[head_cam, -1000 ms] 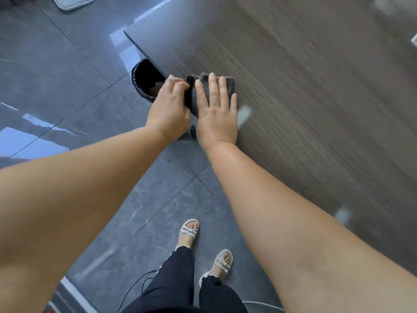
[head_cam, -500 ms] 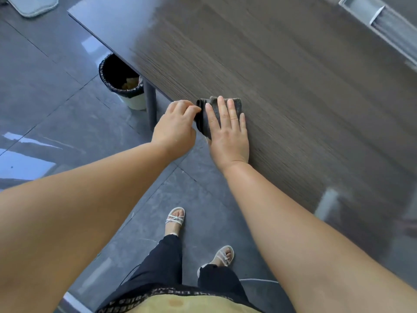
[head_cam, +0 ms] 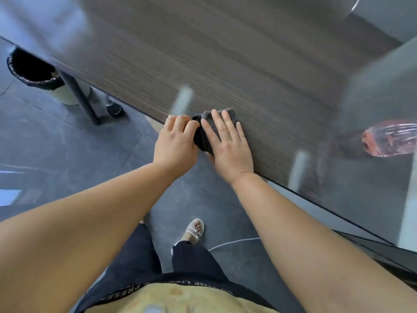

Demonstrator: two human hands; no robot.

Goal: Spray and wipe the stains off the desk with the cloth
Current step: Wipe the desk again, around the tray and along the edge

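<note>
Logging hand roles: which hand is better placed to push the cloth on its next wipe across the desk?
Right. The right hand lies flat on the cloth, fingers straight, over the desk; the left hand only pinches the cloth's edge at the desk's rim.

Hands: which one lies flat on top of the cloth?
The right hand, fingers straight atop the cloth; the left hand instead curls its fingers round the cloth's edge.

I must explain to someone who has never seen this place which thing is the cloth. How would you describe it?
Find the dark wood-grain desk and follow its near edge to where two hands meet. The cloth lies there on the edge, pressed flat under the right hand and pinched at its side by the left hand. It is the only dark grey folded fabric on the desk.
</note>
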